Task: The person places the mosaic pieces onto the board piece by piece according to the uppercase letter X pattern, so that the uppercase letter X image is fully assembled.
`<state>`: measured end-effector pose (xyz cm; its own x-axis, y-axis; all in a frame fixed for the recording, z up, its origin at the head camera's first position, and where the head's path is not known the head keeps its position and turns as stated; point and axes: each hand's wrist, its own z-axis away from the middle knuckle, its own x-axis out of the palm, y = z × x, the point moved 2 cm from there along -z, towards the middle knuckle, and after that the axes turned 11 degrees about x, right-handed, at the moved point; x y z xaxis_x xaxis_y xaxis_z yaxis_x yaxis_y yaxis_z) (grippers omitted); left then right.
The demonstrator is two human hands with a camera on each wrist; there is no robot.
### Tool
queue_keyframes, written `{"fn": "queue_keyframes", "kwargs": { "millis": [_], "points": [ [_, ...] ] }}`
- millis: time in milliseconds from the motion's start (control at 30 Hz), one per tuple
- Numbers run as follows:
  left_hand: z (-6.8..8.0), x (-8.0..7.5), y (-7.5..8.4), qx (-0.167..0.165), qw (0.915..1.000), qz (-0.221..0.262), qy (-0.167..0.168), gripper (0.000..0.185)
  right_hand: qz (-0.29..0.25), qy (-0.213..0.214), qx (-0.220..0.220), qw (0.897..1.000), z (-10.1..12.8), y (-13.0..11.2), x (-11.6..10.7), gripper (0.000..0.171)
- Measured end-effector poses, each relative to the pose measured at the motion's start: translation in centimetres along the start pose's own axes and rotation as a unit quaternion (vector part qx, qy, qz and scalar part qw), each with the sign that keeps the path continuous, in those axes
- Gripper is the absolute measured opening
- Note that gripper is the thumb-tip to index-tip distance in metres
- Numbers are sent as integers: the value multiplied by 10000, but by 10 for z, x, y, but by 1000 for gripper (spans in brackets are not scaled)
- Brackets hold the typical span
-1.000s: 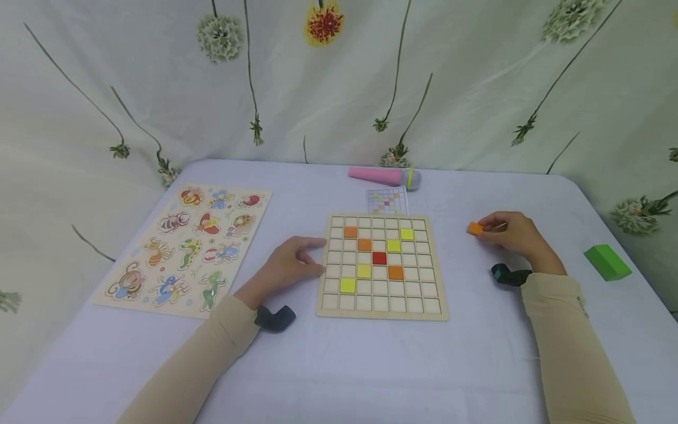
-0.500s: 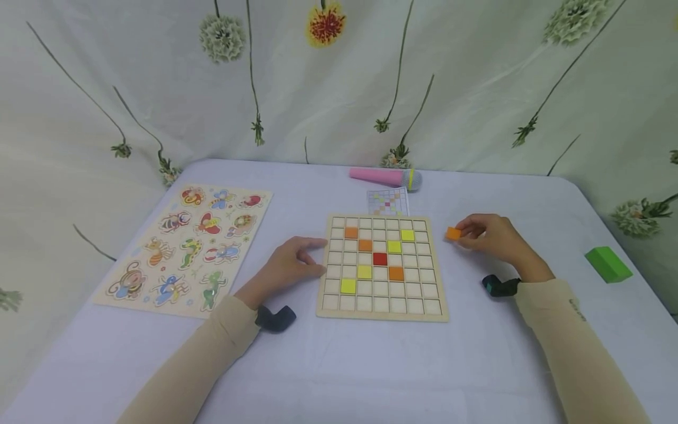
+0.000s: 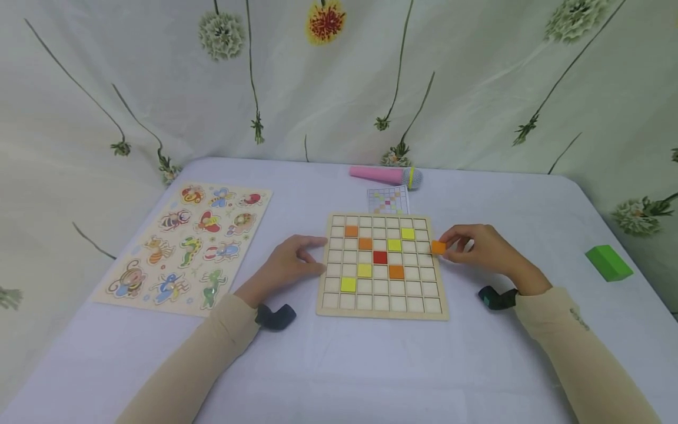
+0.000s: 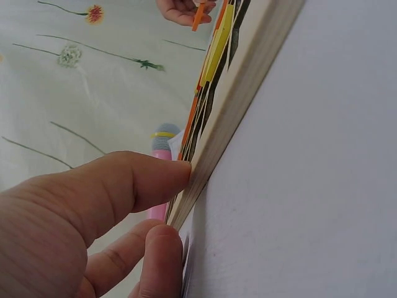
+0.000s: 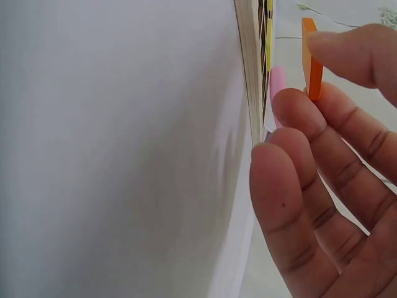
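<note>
A wooden grid board (image 3: 382, 314) lies flat, with several orange and yellow square tiles and one red tile (image 3: 379, 257) set in its cells. My right hand (image 3: 481, 252) pinches an orange tile (image 3: 438, 247) between thumb and fingers, overlapping the board's right border in the head view. The right wrist view shows that orange tile (image 5: 314, 62) edge-on, raised, with the other fingers loosely bent below. At the left border, my left hand (image 3: 288, 260) rests thumb and index fingertips, spread apart, against the board's side. In the left wrist view, the thumb (image 4: 161, 180) touches the wooden edge.
Behind the board lies a small printed card (image 3: 388, 201) with a coloured grid, and a pink toy microphone (image 3: 378, 175) beyond it. A picture puzzle board (image 3: 185, 247) with animal and insect pieces lies on the left. A green block (image 3: 608, 263) sits at far right.
My right hand has moved left with the orange tile, from the tablecloth right of the board to its right border. My left hand has stayed at the left edge.
</note>
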<state>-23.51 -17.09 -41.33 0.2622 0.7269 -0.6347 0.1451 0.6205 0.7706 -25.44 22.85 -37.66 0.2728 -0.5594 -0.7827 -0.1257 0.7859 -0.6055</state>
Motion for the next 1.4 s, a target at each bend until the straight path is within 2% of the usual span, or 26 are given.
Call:
{"fn": "queue_keyframes", "kwargs": {
  "millis": [367,1133,1400],
  "points": [
    [0,-1,0,-29,10000,-40,-17,63,-266,-423,-614,9969,4,-7,9,22],
    [1,-1,1,-7,10000,16,-10,63,-274,-1489,-1090,9824,14,-28,27,19],
    [-1,-1,-1,-9,10000,28,-1,63,-36,-1539,-1186,9809,18,-37,33,17]
  ]
}}
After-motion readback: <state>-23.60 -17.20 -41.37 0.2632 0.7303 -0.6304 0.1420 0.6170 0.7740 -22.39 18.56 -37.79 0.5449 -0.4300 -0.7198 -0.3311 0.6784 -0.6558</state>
